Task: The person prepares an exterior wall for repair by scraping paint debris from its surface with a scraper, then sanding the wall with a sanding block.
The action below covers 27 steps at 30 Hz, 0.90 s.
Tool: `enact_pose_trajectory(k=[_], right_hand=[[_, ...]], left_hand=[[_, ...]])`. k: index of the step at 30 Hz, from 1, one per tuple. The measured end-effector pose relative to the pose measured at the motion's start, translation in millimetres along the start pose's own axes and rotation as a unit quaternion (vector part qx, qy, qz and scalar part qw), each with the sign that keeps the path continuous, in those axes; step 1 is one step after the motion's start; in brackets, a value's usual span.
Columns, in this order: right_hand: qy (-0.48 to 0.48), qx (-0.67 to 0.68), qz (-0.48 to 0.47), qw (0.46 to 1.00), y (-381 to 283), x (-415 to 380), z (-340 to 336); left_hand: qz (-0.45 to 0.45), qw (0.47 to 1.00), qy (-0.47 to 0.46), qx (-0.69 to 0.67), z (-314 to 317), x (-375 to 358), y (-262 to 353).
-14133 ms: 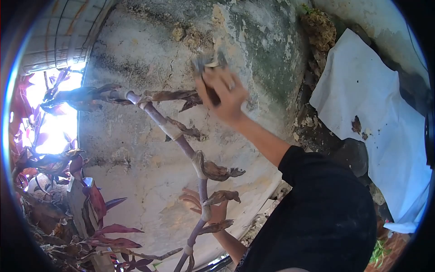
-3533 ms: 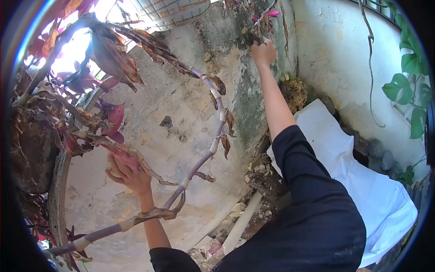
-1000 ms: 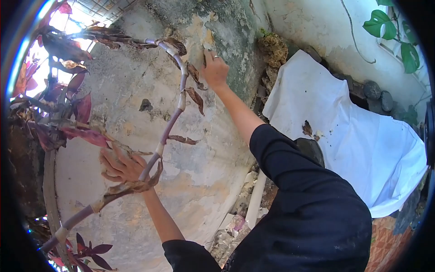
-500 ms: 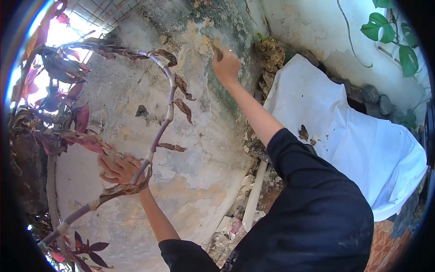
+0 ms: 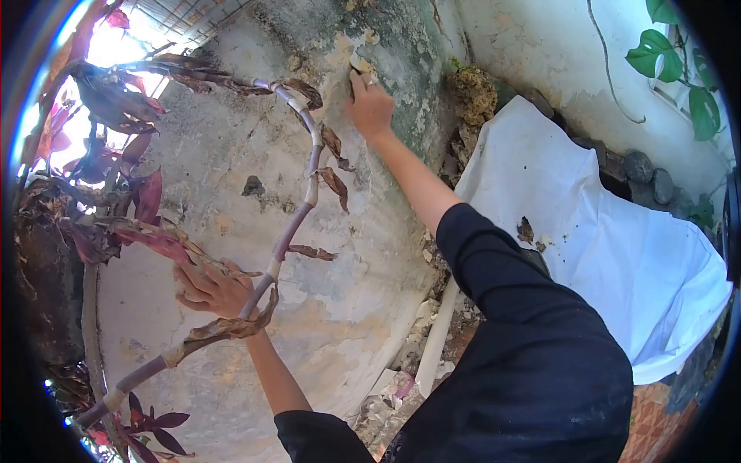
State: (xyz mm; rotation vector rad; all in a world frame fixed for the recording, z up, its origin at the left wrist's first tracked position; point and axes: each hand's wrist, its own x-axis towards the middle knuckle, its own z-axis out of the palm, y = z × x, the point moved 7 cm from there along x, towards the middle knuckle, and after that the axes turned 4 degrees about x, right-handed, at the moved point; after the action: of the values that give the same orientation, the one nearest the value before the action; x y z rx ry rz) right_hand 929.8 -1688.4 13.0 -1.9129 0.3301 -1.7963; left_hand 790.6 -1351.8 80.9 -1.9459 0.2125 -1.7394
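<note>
My right hand (image 5: pixel 370 106) is closed around what looks like a scraper (image 5: pixel 356 62), its pale blade end against the upper wall. Most of the tool is hidden in the fingers. The wall (image 5: pixel 309 255) is stained, with flaking paint and yellowish bare patches around that hand. Lower left, my left hand (image 5: pixel 220 292) lies on the wall with fingers stretched out and holds nothing. A bent purple plant stem (image 5: pixel 292 225) with dried leaves crosses in front, close to the left wrist.
A white sheet (image 5: pixel 617 247) drapes over things at the right, with dark stones (image 5: pixel 639 166) behind it. Debris and a pale pipe (image 5: pixel 438 339) run along the wall's foot. Reddish leaves (image 5: pixel 147 197) crowd the left side; green leaves (image 5: pixel 656 58) hang at upper right.
My right hand has moved left along the wall with the scraper, and the tool's angle has changed. The left hand stays on the wall. The whole view has shifted slightly.
</note>
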Motion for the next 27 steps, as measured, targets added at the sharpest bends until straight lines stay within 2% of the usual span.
enact_pose_trajectory(k=[4,6,11,13,14,16,17,19,20,22,27], right_hand=[[0.015,-0.027,0.007,1.000,23,28,10],[-0.053,-0.063,0.113,0.990,50,41,26],[-0.048,-0.010,0.122,0.991,83,64,10],[-0.064,0.088,0.207,0.972,100,53,4],[-0.064,0.087,0.205,0.973,100,46,-1],[-0.090,0.120,0.344,0.927,116,19,-8],[-0.089,0.119,0.342,0.928,111,13,-16],[-0.032,0.134,0.237,0.962,83,10,-33],[-0.032,0.134,0.235,0.962,74,10,-35],[0.019,0.232,0.137,0.963,40,21,-39],[0.009,0.157,0.088,0.984,8,26,-7]], left_hand=[[0.001,1.000,-0.003,0.016,-2,-1,0],[0.003,1.000,0.004,0.012,-3,0,1],[-0.012,1.000,0.003,-0.003,0,-2,0],[-0.017,1.000,-0.008,-0.006,0,-2,-1],[-0.019,1.000,-0.008,-0.006,1,-3,-3],[-0.011,1.000,0.001,-0.002,5,-5,-4],[-0.013,1.000,0.001,-0.004,4,-5,-4],[-0.013,1.000,0.005,-0.008,2,-4,-3],[-0.015,1.000,0.005,-0.007,1,-3,-3],[-0.013,1.000,-0.018,-0.005,2,-3,-3],[-0.007,0.999,-0.027,0.018,2,-4,-3]])
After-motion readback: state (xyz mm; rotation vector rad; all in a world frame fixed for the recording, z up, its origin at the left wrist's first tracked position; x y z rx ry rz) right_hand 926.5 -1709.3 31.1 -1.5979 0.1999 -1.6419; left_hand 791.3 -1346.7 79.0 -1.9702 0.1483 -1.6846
